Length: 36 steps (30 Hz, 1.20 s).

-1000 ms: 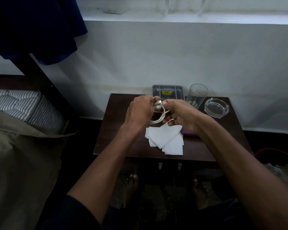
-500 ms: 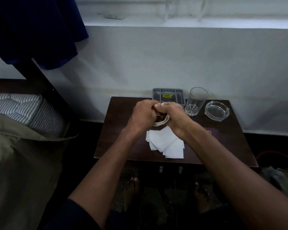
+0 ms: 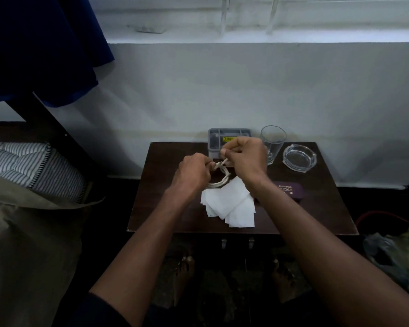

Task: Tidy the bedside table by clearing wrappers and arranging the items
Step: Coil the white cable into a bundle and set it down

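Observation:
A coiled white cable (image 3: 220, 179) hangs between both hands above the dark wooden bedside table (image 3: 165, 208). My left hand (image 3: 191, 173) grips the coil on its left side. My right hand (image 3: 244, 156) pinches the cable's end just above the coil. Below the hands several white paper wrappers (image 3: 229, 205) lie overlapped on the table's middle. A purple case (image 3: 291, 190) with printed text rests to the right, partly hidden by my right forearm.
At the table's back stand a grey compartment tray (image 3: 216, 138) with a yellow label, an upright clear drinking glass (image 3: 273, 140) and a glass ashtray (image 3: 299, 158). A bed with a striped pillow (image 3: 33, 168) is at left. A plastic bag (image 3: 392, 256) lies on the floor at right.
My right hand has lifted up and back toward the grey tray, pulling the cable end. The coil, bunched between both fists before, now hangs visible under the hands.

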Tool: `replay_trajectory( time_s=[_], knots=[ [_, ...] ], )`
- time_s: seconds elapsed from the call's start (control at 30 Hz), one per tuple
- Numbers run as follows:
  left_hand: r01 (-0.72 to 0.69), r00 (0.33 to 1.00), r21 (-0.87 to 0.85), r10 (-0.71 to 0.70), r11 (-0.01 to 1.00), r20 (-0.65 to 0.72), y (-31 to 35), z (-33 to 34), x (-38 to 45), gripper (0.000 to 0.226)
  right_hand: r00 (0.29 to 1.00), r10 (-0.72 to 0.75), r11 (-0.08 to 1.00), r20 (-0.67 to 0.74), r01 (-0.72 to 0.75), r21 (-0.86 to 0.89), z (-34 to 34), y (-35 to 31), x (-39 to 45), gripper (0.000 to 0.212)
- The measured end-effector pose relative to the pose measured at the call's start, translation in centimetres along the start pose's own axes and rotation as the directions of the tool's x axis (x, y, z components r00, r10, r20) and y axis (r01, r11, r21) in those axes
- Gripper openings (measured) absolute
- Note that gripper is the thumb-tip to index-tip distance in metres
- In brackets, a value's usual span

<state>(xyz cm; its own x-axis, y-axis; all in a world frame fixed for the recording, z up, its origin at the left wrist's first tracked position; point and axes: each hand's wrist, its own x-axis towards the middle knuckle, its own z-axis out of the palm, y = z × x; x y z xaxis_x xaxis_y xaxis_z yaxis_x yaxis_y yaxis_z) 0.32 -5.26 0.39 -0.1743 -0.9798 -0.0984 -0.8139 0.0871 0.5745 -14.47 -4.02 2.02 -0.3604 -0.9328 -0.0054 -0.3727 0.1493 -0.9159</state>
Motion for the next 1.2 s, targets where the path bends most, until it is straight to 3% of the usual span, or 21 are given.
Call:
replay_trajectory(
  time_s=[0.07,0.23,0.4,0.47,0.57,0.6,0.73,0.87,1.03,1.1,1.2],
  knots=[
    [-0.041,0.999,-0.025,0.042,0.999,0.025,-0.1,-0.3,0.2,0.024,0.995,0.076,0.985,-0.061,-0.065,0.161,-0.3,-0.4,0.1,0.007],
    [-0.139,0.984,0.007,0.137,0.990,0.111,0.1,-0.9,0.5,0.021,0.987,0.120,0.961,-0.108,-0.088,0.264,-0.5,-0.9,-0.2,0.009],
    [-0.026,0.994,0.177,0.007,0.984,0.107,-0.2,-0.6,0.5,0.022,0.999,0.007,0.950,-0.042,0.007,0.312,0.2,-1.2,-0.7,0.010],
    [0.022,0.985,0.102,-0.039,0.995,0.167,-0.7,-0.4,0.8,0.024,1.000,0.020,0.934,0.017,-0.025,0.357,0.3,-0.9,-0.7,0.011],
    [0.107,0.956,-0.098,-0.075,0.989,0.285,-1.3,-0.4,1.1,0.028,0.999,0.042,0.961,0.031,-0.048,0.272,0.4,-0.3,-0.2,0.007],
    [0.145,0.953,-0.151,-0.097,0.978,0.286,-1.6,-0.5,1.2,0.026,0.999,0.034,0.976,0.019,-0.037,0.216,0.4,-0.1,0.1,0.003],
    [0.298,0.953,-0.330,-0.259,0.896,0.158,-3.5,-0.8,1.7,0.020,1.000,0.014,1.000,0.013,-0.014,0.017,0.8,0.6,0.6,0.032],
    [0.398,0.903,-0.562,-0.417,0.725,0.103,-5.1,-0.7,2.3,0.017,0.992,0.076,0.997,0.098,-0.075,-0.015,1.4,1.1,1.0,0.026],
    [0.425,0.798,-0.807,-0.591,0.411,0.119,-6.1,1.3,4.7,0.013,0.977,0.150,0.988,0.148,-0.152,0.002,2.3,1.8,1.0,0.021],
    [0.393,0.771,-0.828,-0.635,0.400,0.059,-6.6,2.3,5.8,0.011,0.974,0.164,0.986,0.154,-0.166,-0.003,2.9,2.1,1.1,0.017],
    [0.403,0.747,-0.773,-0.664,0.490,-0.031,-7.1,3.9,7.0,0.016,0.972,0.174,0.984,0.157,-0.166,-0.061,4.0,2.2,1.3,0.022]
  ],
)
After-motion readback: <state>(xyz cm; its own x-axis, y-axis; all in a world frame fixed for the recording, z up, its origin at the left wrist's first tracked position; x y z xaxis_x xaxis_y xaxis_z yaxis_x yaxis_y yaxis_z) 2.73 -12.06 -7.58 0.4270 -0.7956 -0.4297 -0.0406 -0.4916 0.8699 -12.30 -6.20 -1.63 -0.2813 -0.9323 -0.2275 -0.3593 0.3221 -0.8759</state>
